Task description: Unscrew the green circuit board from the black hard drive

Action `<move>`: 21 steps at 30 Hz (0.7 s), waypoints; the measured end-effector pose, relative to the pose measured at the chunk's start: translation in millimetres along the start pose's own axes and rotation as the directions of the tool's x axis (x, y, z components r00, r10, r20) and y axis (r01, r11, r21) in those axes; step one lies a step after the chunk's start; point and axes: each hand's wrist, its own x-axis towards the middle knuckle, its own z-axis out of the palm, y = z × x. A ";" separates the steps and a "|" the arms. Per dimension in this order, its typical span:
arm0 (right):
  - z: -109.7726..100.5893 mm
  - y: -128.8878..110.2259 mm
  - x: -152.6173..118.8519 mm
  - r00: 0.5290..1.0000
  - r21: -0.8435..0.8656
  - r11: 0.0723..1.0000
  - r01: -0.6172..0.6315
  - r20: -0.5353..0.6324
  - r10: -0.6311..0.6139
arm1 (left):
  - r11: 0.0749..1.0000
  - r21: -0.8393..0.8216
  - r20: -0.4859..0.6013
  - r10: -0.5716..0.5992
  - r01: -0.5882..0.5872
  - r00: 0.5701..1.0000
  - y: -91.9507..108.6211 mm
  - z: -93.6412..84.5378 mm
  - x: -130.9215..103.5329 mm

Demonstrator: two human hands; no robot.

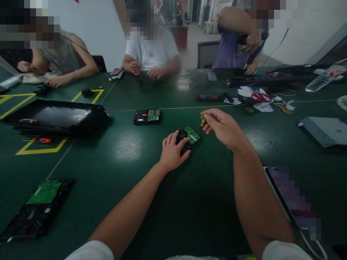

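A hard drive (193, 136) with its green circuit board facing up lies at an angle on the green table. My left hand (172, 152) grips its near left part, the fingers and thumb spread around the black casing. To the right, my right hand (222, 128) holds a small yellow-and-black screwdriver (203, 122) with its shaft pointing down at the board's right edge. Whether the tip touches a screw is too small to tell. A few tiny bits, perhaps screws, lie on the table just right of the drive.
Another hard drive (147, 116) lies farther back, and a third (40, 206) at the near left. Stacked black trays (54, 115) stand left, with an orange-handled tool (43, 140) before them. A phone (290, 198) lies right. Several people sit or stand across the table (121, 195).
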 end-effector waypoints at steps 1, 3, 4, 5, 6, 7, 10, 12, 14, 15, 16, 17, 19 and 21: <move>0.1 0.4 0.2 1.000 -0.005 1.000 0.010 -0.005 -0.010 | 1.000 0.002 0.001 -0.002 0.002 1.000 -0.1 -0.1 0.1; 0.1 1.4 0.4 0.999 -0.024 0.999 0.038 -0.024 -0.039 | 1.000 0.005 0.005 -0.005 0.005 1.000 -0.3 -0.5 0.2; 0.1 2.2 0.5 0.998 -0.036 0.998 0.052 -0.040 -0.053 | 1.000 0.006 0.007 -0.005 0.005 1.000 -0.4 -0.7 0.3; 0.0 3.2 0.5 0.996 -0.049 0.997 0.061 -0.058 -0.063 | 1.000 0.007 0.011 -0.003 0.002 1.000 -0.4 -1.0 0.3; -0.2 4.3 0.6 0.995 -0.065 0.996 0.064 -0.076 -0.068 | 1.000 0.007 0.014 0.001 -0.001 1.000 -0.5 -1.2 0.4; -0.5 5.4 0.7 0.993 -0.080 0.995 0.062 -0.096 -0.069 | 1.000 0.008 0.015 0.003 -0.003 1.000 -0.5 -1.2 0.4; -1.7 7.6 0.6 0.988 -0.124 0.991 0.040 -0.140 -0.057 | 1.000 0.009 0.009 0.003 -0.003 1.000 -0.5 -0.6 0.4; -2.4 7.9 0.2 0.988 -0.132 0.991 0.033 -0.148 -0.053 | 1.000 0.010 -0.002 0.003 -0.003 1.000 -0.6 0.6 0.1; -2.8 7.2 -0.3 0.988 -0.110 0.993 0.048 -0.144 -0.064 | 1.000 0.008 -0.010 0.007 -0.007 1.000 -0.8 1.7 -0.4; -2.8 6.7 -0.6 0.988 -0.096 0.994 0.058 -0.136 -0.071 | 1.000 0.007 -0.011 0.009 -0.009 1.000 -0.8 2.2 -0.6; -2.8 6.1 -0.8 0.989 -0.085 0.994 0.066 -0.126 -0.076 | 1.000 0.006 -0.010 0.009 -0.009 1.000 -0.9 2.5 -0.8; -2.6 5.4 -0.8 0.990 -0.078 0.995 0.070 -0.114 -0.078 | 1.000 0.006 -0.009 0.006 -0.006 1.000 -1.0 2.7 -0.9; -1.9 4.0 -0.6 0.993 -0.063 0.996 0.066 -0.089 -0.072 | 1.000 0.006 -0.005 0.003 -0.003 1.000 -0.9 2.4 -0.8; -0.9 2.9 0.2 0.997 -0.026 0.998 0.050 -0.066 -0.051 | 1.000 0.004 0.000 0.001 -0.001 1.000 -0.6 1.5 -0.6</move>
